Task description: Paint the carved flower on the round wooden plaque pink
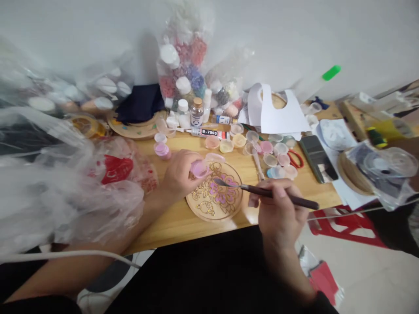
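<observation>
My left hand (182, 173) is closed around a small clear cup (199, 168) with pink-purple contents, tilted over the upper left of a round wooden board (199, 211). Gold outlines of flowers and leaves cover the board, and some petals (222, 195) of the large flower are filled with pink-purple. Between the fingers of my right hand (282, 208) is a palette knife (278, 194) with a dark handle. Its metal blade points left, above the filled petals. Whether the blade touches the board I cannot tell. A clear lid (215, 158) lies at the board's top edge.
Behind the board lie a B-7000 glue tube (209, 133) and several small colour cups (239, 140). Red-handled scissors (295, 158) and a phone (317, 158) are on the right. Plastic bags (111, 192) crowd the left, beside a pink-purple jar (163, 150). A white cable (72, 254) crosses near my left forearm.
</observation>
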`<state>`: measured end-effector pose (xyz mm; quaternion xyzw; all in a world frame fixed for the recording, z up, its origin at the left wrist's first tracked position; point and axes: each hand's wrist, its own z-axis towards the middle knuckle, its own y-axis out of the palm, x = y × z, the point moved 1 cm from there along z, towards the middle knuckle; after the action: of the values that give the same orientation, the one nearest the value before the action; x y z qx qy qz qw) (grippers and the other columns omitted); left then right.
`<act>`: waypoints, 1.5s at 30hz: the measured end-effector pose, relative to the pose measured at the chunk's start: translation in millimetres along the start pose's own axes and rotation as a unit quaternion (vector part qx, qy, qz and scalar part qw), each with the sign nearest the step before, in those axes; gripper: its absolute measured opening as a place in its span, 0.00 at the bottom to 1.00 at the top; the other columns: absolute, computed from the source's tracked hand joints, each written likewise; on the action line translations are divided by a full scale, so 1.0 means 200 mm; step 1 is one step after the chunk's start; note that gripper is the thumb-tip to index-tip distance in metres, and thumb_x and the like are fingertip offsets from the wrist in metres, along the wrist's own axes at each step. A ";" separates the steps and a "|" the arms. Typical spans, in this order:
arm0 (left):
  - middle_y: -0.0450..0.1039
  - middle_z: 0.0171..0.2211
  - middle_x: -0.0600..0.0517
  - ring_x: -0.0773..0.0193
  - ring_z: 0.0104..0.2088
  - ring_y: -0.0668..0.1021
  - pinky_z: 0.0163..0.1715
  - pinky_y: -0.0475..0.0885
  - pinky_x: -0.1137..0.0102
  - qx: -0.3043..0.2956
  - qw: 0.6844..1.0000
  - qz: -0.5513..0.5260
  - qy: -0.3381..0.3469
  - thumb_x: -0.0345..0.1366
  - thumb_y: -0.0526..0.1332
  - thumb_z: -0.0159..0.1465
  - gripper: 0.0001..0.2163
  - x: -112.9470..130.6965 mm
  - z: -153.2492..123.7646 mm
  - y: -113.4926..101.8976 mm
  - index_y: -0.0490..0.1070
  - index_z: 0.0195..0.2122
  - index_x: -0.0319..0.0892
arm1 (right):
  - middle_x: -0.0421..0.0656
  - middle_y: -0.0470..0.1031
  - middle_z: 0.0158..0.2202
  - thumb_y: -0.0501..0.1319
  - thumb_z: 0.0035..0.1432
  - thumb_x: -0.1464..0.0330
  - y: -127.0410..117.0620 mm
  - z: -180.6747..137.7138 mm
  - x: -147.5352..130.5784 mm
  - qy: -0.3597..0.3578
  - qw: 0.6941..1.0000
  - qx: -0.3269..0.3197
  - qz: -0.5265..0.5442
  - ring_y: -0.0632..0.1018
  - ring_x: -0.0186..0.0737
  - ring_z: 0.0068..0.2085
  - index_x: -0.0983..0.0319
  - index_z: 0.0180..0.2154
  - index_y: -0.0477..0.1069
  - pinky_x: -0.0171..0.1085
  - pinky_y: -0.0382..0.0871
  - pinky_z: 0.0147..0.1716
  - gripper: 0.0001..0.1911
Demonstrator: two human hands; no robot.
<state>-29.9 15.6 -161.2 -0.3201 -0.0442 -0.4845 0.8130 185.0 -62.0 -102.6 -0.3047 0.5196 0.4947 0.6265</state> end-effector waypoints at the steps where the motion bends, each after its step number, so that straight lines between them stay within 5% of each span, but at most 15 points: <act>1: 0.81 0.37 0.52 0.60 0.36 0.83 0.34 0.79 0.62 0.000 1.000 0.009 0.005 0.40 0.67 0.72 0.08 0.00 0.01 0.00 0.70 0.47 0.47 | 0.36 0.77 0.24 0.67 0.68 0.64 0.04 -0.01 -0.01 -0.002 0.999 -0.022 -0.028 0.77 0.34 0.22 0.58 0.34 0.77 0.35 0.74 0.23 0.08; 8: 0.80 0.35 0.54 0.62 0.34 0.82 0.33 0.81 0.62 0.003 1.000 0.021 0.020 0.41 0.61 0.76 0.05 0.01 0.01 0.00 0.70 0.44 0.47 | 0.37 0.80 0.27 0.64 0.71 0.65 0.20 0.01 0.00 -0.104 0.970 -0.126 -0.182 0.80 0.34 0.26 0.57 0.36 0.77 0.34 0.73 0.26 0.08; 17: 0.82 0.45 0.46 0.54 0.44 0.85 0.43 0.83 0.60 -0.050 0.999 0.000 -0.009 0.36 0.67 0.73 0.10 0.01 -0.02 -0.01 0.74 0.53 0.45 | 0.36 0.77 0.23 0.66 0.70 0.55 0.18 0.08 0.13 0.027 0.992 -0.083 -0.090 0.79 0.33 0.23 0.58 0.32 0.75 0.33 0.72 0.23 0.17; 31: 0.82 0.42 0.48 0.56 0.41 0.85 0.40 0.85 0.61 -0.008 1.000 -0.026 0.011 0.44 0.69 0.72 0.14 -0.01 -0.02 0.01 0.74 0.55 0.46 | 0.32 0.69 0.16 0.70 0.60 0.48 0.19 0.15 0.21 0.175 0.981 -0.076 0.025 0.68 0.31 0.15 0.56 0.27 0.69 0.33 0.64 0.15 0.22; 41: 0.82 0.42 0.48 0.55 0.41 0.85 0.40 0.83 0.61 -0.014 0.999 -0.040 -0.007 0.39 0.72 0.69 0.15 -0.02 -0.02 0.00 0.72 0.52 0.46 | 0.32 0.65 0.13 0.68 0.58 0.47 0.16 0.16 0.22 0.185 0.981 -0.044 0.049 0.73 0.37 0.18 0.55 0.27 0.68 0.35 0.63 0.15 0.21; 45: 0.81 0.41 0.50 0.56 0.40 0.84 0.39 0.82 0.61 -0.010 0.998 -0.054 -0.030 0.38 0.71 0.69 0.15 -0.02 -0.02 -0.01 0.71 0.54 0.49 | 0.32 0.67 0.14 0.69 0.56 0.52 0.12 0.14 0.19 0.195 0.977 -0.020 0.083 0.67 0.32 0.14 0.56 0.26 0.69 0.34 0.63 0.14 0.18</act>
<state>-34.2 16.9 -165.2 -0.3400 -0.0805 -0.5183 0.7806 171.2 -17.0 -127.5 -0.3639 0.6452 0.4865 0.4632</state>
